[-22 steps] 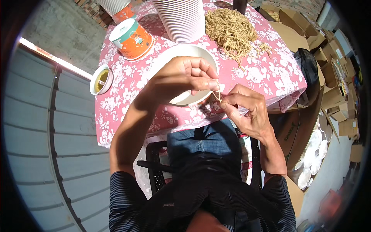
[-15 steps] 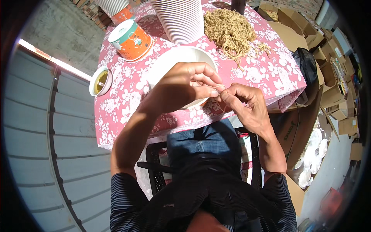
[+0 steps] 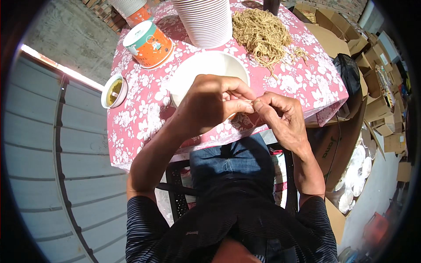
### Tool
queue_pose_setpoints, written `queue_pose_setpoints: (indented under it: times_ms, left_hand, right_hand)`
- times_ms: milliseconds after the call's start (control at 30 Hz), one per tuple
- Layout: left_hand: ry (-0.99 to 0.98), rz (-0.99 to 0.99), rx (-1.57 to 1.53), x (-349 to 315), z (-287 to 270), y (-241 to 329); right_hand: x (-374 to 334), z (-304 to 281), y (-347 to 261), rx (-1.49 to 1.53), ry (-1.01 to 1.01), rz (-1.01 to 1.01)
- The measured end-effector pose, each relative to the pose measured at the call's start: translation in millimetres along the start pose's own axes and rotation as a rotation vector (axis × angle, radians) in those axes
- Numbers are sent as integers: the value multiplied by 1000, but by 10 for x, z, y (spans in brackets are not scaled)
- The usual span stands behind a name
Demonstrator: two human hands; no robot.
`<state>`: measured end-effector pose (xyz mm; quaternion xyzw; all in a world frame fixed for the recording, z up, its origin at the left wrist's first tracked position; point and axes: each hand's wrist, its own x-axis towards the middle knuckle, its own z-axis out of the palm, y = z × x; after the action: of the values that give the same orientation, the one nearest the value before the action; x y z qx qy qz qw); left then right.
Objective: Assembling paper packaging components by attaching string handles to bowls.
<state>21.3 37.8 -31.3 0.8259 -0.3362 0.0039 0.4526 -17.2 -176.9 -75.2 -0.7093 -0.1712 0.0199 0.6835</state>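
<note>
My left hand (image 3: 208, 103) and my right hand (image 3: 285, 116) meet over the near edge of the table, thumbs and fingertips pinched close together. Between them is a thin string, mostly hidden by the fingers. Just behind my left hand stands a white-lined paper bucket (image 3: 197, 68), its near side covered by that hand. Farther back on the right lies a tangled heap of tan string (image 3: 261, 35), with a few loose ends trailing toward me.
A tall stack of white paper buckets (image 3: 204, 22) stands at the back. Left of it sits an orange and green bucket (image 3: 149, 46) upside down. A small bowl of yellowish stuff (image 3: 115, 92) rests by the left edge of the flowered tablecloth (image 3: 144, 114). Cardboard boxes (image 3: 333, 39) crowd the right.
Both hands have shifted slightly and their fingertips have drawn closer together. The strand seen between and below the fingers earlier is now mostly hidden. More of the white-lined bucket shows.
</note>
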Motion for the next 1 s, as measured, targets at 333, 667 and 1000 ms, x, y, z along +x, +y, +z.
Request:
queue_pose_setpoints:
  times_ms: [333, 667, 1000]
  left_hand:
    - [-21, -111, -56, 11, -55, -42]
    - [-55, -322, -381, 27, -48, -91]
    - [68, -253, -373, 4, 11, -24]
  right_hand:
    - [-94, 16, 35, 22, 38, 8]
    - [-24, 150, 137, 176, 162, 74]
    - [22, 240, 220, 95, 268, -48]
